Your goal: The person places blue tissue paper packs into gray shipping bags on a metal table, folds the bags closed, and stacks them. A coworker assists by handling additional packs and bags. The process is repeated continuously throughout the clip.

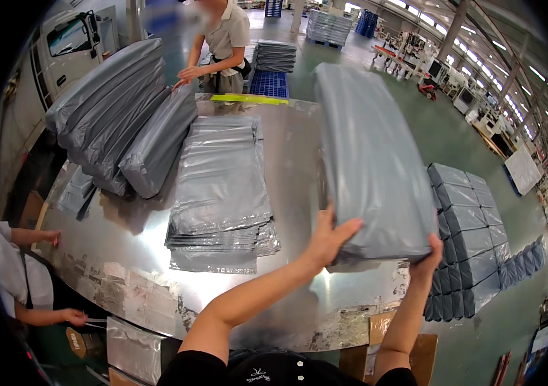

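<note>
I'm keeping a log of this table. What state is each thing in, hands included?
Held package: bulging, between both hands.
Left hand: gripping its near left corner.
Right hand: gripping its near right corner.
Gray bags: flat, in an overlapping stack.
Left-side packages: full, leaning side by side.
Yellow-green strip: flat at the far edge.
Metal table: scuffed near the person.
Right-side packages: stacked.

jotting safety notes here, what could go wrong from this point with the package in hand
The big grey package could slip: the left hand and right hand grip it only near its closer end, and its plastic looks slick. A bump might skew the flat bags, whose pile edges look uneven.
</note>
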`<action>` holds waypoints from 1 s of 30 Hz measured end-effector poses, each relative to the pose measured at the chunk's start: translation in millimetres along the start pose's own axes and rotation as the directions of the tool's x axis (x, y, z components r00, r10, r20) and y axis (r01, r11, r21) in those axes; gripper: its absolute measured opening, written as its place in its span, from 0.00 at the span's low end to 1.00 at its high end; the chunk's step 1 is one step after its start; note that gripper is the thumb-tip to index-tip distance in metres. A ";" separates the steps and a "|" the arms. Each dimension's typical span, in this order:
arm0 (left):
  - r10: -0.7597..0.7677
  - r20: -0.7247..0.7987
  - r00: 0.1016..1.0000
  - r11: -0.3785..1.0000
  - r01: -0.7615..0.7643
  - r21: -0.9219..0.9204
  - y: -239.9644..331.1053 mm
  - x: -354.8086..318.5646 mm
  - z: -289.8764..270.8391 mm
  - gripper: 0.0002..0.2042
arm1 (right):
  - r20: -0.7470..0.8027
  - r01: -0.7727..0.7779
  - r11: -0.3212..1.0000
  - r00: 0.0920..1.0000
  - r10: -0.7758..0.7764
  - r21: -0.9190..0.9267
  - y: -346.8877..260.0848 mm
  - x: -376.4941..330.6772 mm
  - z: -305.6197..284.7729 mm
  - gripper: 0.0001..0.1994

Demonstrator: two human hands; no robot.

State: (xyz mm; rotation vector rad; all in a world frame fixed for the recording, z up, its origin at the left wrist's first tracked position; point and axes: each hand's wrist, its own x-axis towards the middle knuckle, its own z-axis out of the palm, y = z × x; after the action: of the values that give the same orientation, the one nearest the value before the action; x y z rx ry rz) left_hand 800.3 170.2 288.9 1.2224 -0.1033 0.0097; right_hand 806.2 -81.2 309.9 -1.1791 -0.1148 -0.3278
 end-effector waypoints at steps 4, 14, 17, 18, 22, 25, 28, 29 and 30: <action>-0.113 0.066 0.991 0.985 0.104 0.136 3.6 41.3 79.4 0.46 | -0.195 -0.065 0.997 0.978 0.070 0.030 -30.9 53.9 -69.2 0.30; -0.214 -0.038 0.976 0.875 0.209 0.436 -158.4 127.8 95.9 0.41 | -0.614 -0.208 0.976 0.778 0.130 -0.057 122.8 78.9 -144.5 0.44; -0.257 0.078 0.963 0.927 0.222 0.303 -178.6 124.6 20.8 0.38 | -0.510 -0.161 0.967 0.826 0.240 0.196 229.2 43.0 -151.7 0.45; -0.280 0.053 0.958 0.923 0.254 0.288 -186.2 118.9 -14.5 0.37 | -0.417 -0.172 0.944 0.864 0.283 0.283 276.9 41.5 -169.8 0.45; 0.003 -0.641 0.768 0.832 0.354 0.427 -251.0 58.7 -262.1 0.38 | -0.200 -0.297 0.812 0.873 0.444 0.503 381.0 69.4 -193.1 0.43; 0.196 -0.841 0.504 0.511 0.679 0.526 -173.5 30.2 -395.9 0.41 | -0.171 -0.273 0.799 0.892 0.420 0.535 399.6 120.0 -252.7 0.42; 0.561 -0.756 0.337 0.444 0.648 0.619 -116.6 17.0 -482.6 0.50 | -0.111 -0.253 0.795 0.922 0.371 0.552 401.2 169.4 -293.0 0.41; 0.710 -0.625 0.325 0.346 0.612 0.711 -98.2 23.3 -505.5 0.53 | -0.106 -0.253 0.806 0.926 0.361 0.536 397.2 178.1 -300.2 0.41; 0.707 -0.633 0.315 0.412 0.544 0.731 -77.3 39.0 -518.2 0.56 | -0.133 -0.236 0.834 0.930 0.343 0.498 386.6 181.1 -308.8 0.41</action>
State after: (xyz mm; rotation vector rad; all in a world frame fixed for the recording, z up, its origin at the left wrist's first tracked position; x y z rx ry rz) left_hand 882.4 628.3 44.9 2.1682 1.1358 1.1573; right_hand 1072.5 -268.4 -104.4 -0.6484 0.1727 -0.1409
